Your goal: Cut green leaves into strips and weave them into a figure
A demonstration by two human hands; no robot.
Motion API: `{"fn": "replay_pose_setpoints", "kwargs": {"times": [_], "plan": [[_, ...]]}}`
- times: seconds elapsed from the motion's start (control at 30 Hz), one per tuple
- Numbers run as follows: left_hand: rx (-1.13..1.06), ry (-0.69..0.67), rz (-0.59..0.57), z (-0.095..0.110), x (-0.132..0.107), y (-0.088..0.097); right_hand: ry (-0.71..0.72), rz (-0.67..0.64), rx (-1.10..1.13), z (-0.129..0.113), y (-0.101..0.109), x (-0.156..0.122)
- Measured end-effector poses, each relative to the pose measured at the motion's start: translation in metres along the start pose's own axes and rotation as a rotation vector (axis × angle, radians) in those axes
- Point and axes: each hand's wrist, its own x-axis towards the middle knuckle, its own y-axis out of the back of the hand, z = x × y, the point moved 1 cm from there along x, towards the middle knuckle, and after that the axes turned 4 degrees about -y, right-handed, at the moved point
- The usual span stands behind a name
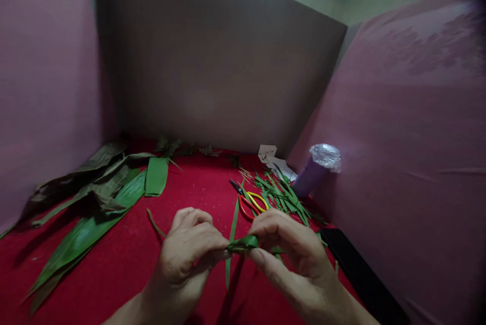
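Between my two hands is a small folded green leaf piece (243, 243), held just above the red cloth. My left hand (190, 249) pinches its left end between thumb and fingers. At its right end, my right hand (290, 254) grips it with thumb and forefinger. A thin pale line runs along the piece's lower side; what it is I cannot tell. Beyond my right hand lie scissors (248, 204) with one red and one yellow handle loop, blades apart. A narrow leaf strip (233, 224) lies on the cloth behind the held piece.
Long green leaves (94, 224) and dried brown leaves (83, 168) lie at the left. Cut leaf strips (283, 191), several thin sticks (246, 174) and white paper (267, 153) are at the right, near a purple plastic-topped container (309, 175). A black flat object (357, 269) lies along the right wall.
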Motion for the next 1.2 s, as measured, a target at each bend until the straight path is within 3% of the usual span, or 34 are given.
{"fn": "replay_pose_setpoints", "kwargs": {"times": [0.23, 0.63, 0.83, 1.1, 1.2], "plan": [[-0.02, 0.03, 0.014, -0.002, -0.004, 0.001, 0.038, 0.09, 0.056, 0.014, -0.008, -0.001], [-0.063, 0.111, 0.03, -0.001, -0.004, 0.002, 0.009, 0.178, 0.084, 0.015, -0.019, 0.001], [-0.032, 0.065, 0.031, 0.001, -0.004, 0.001, -0.024, 0.21, 0.089, 0.02, -0.02, -0.001], [0.061, 0.077, -0.011, 0.001, -0.008, -0.002, 0.045, 0.223, 0.012, 0.02, -0.022, 0.004], [0.098, 0.058, -0.031, 0.002, -0.009, -0.001, 0.172, 0.24, -0.102, 0.022, -0.023, 0.002]]}}
